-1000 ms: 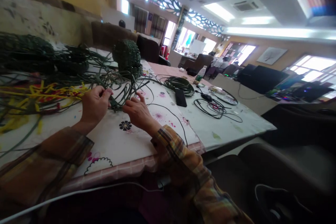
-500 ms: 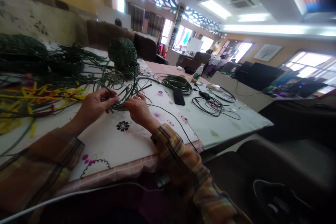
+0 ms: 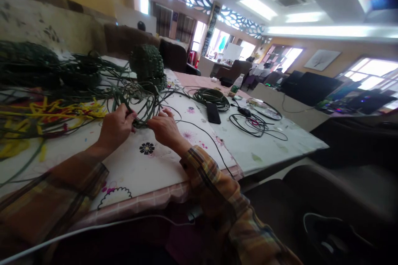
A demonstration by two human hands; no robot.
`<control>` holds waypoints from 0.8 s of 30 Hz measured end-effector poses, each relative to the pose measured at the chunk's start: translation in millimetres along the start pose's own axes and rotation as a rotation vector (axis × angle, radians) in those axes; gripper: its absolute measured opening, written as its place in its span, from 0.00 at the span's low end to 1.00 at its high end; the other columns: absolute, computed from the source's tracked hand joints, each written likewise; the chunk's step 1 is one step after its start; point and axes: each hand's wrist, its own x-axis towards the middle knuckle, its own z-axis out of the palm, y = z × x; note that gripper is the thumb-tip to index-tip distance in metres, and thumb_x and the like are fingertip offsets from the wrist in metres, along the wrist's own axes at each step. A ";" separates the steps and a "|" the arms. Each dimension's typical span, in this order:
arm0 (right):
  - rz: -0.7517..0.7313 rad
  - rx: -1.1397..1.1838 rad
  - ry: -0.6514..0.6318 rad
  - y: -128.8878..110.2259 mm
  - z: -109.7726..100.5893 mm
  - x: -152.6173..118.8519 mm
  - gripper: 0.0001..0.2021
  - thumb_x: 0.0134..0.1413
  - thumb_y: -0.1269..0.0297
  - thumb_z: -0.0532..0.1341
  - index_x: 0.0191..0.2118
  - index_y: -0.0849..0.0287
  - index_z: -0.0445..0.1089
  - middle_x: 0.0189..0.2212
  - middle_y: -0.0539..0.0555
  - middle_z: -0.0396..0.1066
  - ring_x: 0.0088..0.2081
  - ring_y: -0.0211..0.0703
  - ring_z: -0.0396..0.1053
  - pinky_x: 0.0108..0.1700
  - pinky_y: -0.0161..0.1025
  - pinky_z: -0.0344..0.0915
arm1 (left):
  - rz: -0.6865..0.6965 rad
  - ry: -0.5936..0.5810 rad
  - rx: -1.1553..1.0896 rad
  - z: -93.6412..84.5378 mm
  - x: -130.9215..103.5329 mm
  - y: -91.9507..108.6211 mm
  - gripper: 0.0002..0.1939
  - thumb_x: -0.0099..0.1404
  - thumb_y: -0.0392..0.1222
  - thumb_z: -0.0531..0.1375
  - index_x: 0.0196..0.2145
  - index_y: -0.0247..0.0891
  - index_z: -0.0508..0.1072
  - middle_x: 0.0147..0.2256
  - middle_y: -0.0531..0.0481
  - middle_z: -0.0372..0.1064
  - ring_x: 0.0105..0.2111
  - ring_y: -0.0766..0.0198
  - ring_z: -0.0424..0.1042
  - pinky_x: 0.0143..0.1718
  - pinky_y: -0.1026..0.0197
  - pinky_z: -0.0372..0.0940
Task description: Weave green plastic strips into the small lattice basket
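Observation:
A loose tangle of thin green strips [image 3: 149,101] lies on the flowered cloth [image 3: 168,161]. At its near left side my left hand [image 3: 116,126] is closed, its thumb and fingers pinching the strips. My right hand [image 3: 166,128] grips the near right edge of the same tangle, fingers curled, a short gap from the left hand. Strips loop up and away between and beyond both hands. Behind them stands a dark green woven piece [image 3: 146,64].
Yellow strips [image 3: 68,112] and dark green bundles [image 3: 27,66] lie at left. Further right are coiled green strips [image 3: 213,97], a black phone [image 3: 213,113], a bottle [image 3: 236,85], a computer mouse [image 3: 244,112] and black loops [image 3: 248,126]. A white cable [image 3: 102,225] crosses below the table edge.
My left hand has turned and closed more tightly, shifting slightly right. The strips above it have changed shape. My right hand stays nearly in place.

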 end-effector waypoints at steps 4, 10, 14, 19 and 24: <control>0.030 0.023 0.067 8.6 -10.5 1.0 0.14 0.72 0.71 0.54 0.46 0.56 0.77 0.39 0.53 0.80 0.46 0.46 0.69 0.61 0.46 0.50 | -0.008 0.014 -0.079 -5.3 8.0 0.7 0.09 0.65 0.49 0.57 0.36 0.42 0.67 0.19 0.56 0.70 0.21 0.57 0.75 0.28 0.61 0.64; 0.028 0.096 0.009 14.9 -27.9 4.6 0.18 0.73 0.69 0.56 0.60 0.49 0.76 0.44 0.52 0.83 0.44 0.43 0.74 0.50 0.41 0.58 | -0.093 -0.039 -0.380 -6.1 17.0 1.4 0.10 0.62 0.48 0.61 0.34 0.39 0.67 0.21 0.55 0.69 0.17 0.62 0.71 0.21 0.63 0.65; 0.062 0.144 0.002 12.9 -39.6 5.3 0.16 0.73 0.66 0.56 0.56 0.50 0.80 0.43 0.52 0.83 0.44 0.42 0.76 0.47 0.38 0.60 | -0.044 -0.035 -0.460 -4.8 14.6 3.5 0.13 0.64 0.50 0.62 0.37 0.36 0.71 0.30 0.49 0.76 0.20 0.66 0.71 0.23 0.63 0.67; 0.074 0.121 -0.010 11.3 -45.3 6.1 0.15 0.72 0.64 0.57 0.53 0.48 0.81 0.40 0.51 0.83 0.41 0.42 0.76 0.43 0.38 0.59 | 0.038 -0.142 -0.413 -14.0 15.0 1.4 0.13 0.66 0.51 0.61 0.35 0.37 0.72 0.19 0.56 0.68 0.14 0.68 0.62 0.19 0.64 0.58; 0.071 0.028 -0.061 8.8 -32.5 8.3 0.14 0.69 0.67 0.57 0.50 0.49 0.80 0.40 0.52 0.83 0.39 0.42 0.75 0.38 0.39 0.55 | -0.060 -0.290 -0.443 -16.0 16.9 -8.3 0.18 0.58 0.53 0.66 0.37 0.36 0.73 0.24 0.54 0.72 0.18 0.65 0.70 0.23 0.62 0.63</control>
